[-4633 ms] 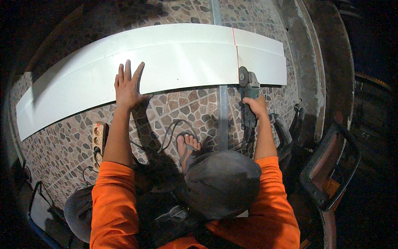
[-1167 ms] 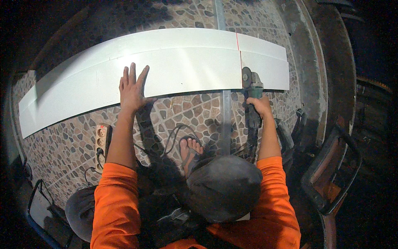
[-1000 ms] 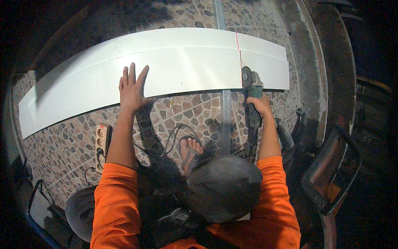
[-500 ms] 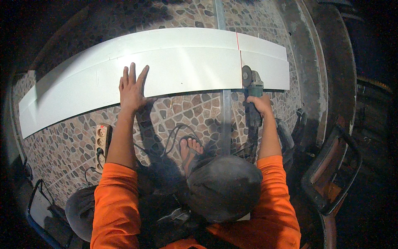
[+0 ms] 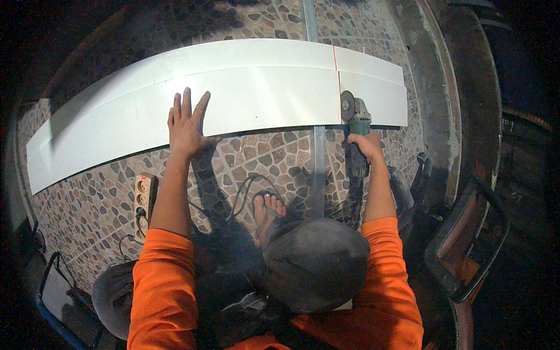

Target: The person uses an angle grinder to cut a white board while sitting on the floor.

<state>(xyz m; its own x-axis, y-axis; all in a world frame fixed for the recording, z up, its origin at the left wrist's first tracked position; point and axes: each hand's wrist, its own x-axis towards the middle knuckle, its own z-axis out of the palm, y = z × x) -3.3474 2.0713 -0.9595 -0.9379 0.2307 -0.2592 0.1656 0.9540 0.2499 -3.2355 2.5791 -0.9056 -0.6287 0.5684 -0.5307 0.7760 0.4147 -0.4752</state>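
Note:
A long white panel [image 5: 262, 93] lies across the floor in front of me, with a lengthwise seam. A red line [image 5: 335, 58] crosses its right part, continuing as a darker line toward the near edge. My right hand [image 5: 366, 144] is wrapped round the body of a green and black angle grinder [image 5: 360, 123]. The grinder's round disc [image 5: 347, 105] is at the panel just right of that line; whether it touches the surface I cannot tell. My left hand [image 5: 188, 128] rests flat on the panel's near edge, left of centre, fingers spread.
A metal bar [image 5: 318, 169] runs under the panel from near to far. At my left lies a power strip [image 5: 142, 201] with a plug and cable in it. My sandalled foot [image 5: 268, 210] stands on the stone-patterned floor. A dark-framed chair [image 5: 466, 245] is at the right.
Almost nothing has moved. The grinder has tilted or shifted very slightly at the dark line; my left hand is in the same place.

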